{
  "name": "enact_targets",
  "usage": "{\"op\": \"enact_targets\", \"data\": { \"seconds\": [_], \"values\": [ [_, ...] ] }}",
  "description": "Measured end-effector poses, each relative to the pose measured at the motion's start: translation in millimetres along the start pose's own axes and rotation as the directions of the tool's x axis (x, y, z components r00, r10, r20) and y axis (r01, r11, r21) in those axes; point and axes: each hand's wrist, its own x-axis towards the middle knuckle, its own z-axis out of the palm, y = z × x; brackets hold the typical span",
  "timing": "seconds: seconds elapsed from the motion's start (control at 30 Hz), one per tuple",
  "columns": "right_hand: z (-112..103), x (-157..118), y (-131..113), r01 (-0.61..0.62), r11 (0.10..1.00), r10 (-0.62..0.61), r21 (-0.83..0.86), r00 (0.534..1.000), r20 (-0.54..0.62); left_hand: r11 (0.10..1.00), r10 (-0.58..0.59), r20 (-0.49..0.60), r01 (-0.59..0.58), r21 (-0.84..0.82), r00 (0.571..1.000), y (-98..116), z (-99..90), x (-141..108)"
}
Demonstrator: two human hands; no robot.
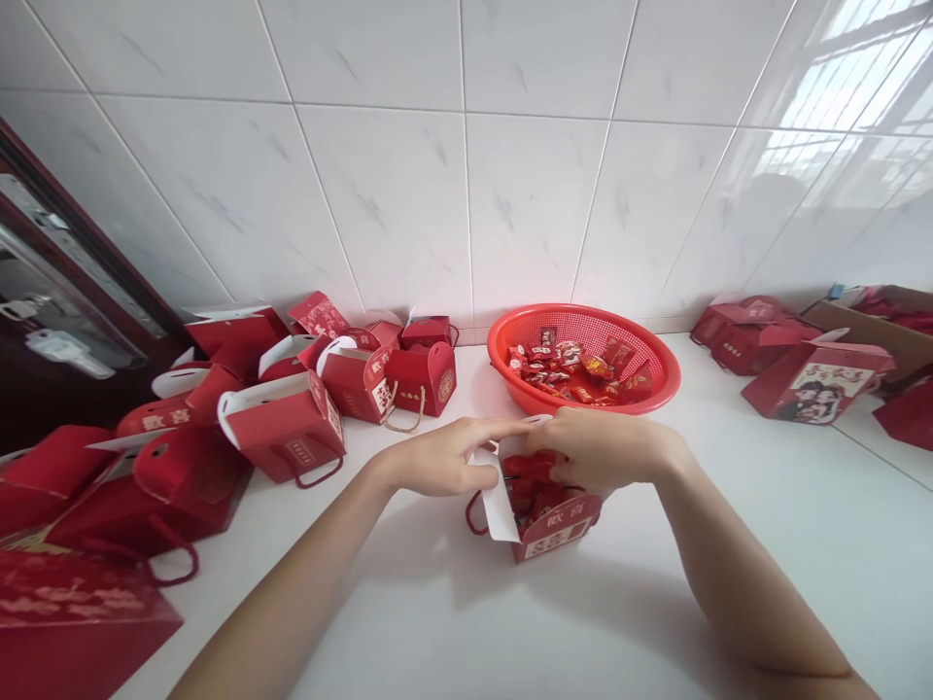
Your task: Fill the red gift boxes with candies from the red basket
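A small red gift box (558, 533) with a raised white-lined flap and a cord handle stands open in front of me, holding red-wrapped sweets. My left hand (452, 457) grips the box's left flap between thumb and fingers. Over the box's right rear side, my right hand (602, 449) reaches in, and its fingertips are partly hidden inside among the sweets. Just behind both hands sits a red plastic basket (660, 389) with several wrapped sweets in it.
Several red gift boxes (288, 437) crowd the left side, some with open tops. More boxes (816, 384) and a cardboard carton (867, 335) stand at the right. A tiled wall (379, 194) rises behind the white table (408, 622).
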Motion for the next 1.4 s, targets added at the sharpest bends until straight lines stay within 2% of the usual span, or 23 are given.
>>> {"op": "enact_targets", "data": {
  "seconds": [0.1, 0.23, 0.4, 0.57, 0.9, 1.1, 1.33, 1.4],
  "values": [
    [3.7, 5.3, -7.1, -0.066, 0.997, 0.069, -0.033, 0.993, 0.093, 0.999, -0.038, 0.022, 0.038, 0.031, 0.999, 7.9, 3.7, -4.0],
    [6.3, 11.7, -12.3, -0.084, 0.995, 0.091, -0.048, 0.983, 0.161, 0.994, -0.081, 0.033, 0.078, 0.082, 0.996, 18.0, 6.7, -8.4],
    [9.6, 15.4, -11.5, -0.067, 0.996, 0.076, -0.050, 0.978, 0.197, 0.994, -0.064, 0.062, 0.059, 0.091, 0.996, 20.0, 8.3, -8.5],
    [11.0, 17.3, -9.5, 0.021, 0.998, -0.004, -0.064, 0.969, 0.249, 0.996, -0.046, 0.075, 0.040, 0.079, 0.996, 18.2, 8.6, -8.8],
    [2.2, 14.7, -13.3, -0.036, 0.999, 0.039, -0.020, 0.974, 0.222, 0.983, -0.095, 0.074, 0.082, 0.163, 0.993, 27.8, 7.7, -10.8],
    [9.7, 18.6, -9.3, -0.053, 0.998, 0.057, -0.027, 0.983, 0.175, 0.974, -0.118, 0.057, 0.104, 0.201, 0.991, 25.4, 9.1, -10.5],
    [-0.4, 5.1, -9.2, 0.038, 0.997, -0.044, 0.066, 0.995, 0.088, 0.973, -0.101, 0.060, 0.086, 0.214, 0.993, 28.1, 8.7, -11.0],
    [-2.2, 5.0, -10.0, 0.046, 0.997, -0.053, 0.062, 0.991, 0.126, 0.975, -0.086, 0.051, 0.073, 0.208, 0.995, 28.1, 8.8, -10.9]
  ]
}}
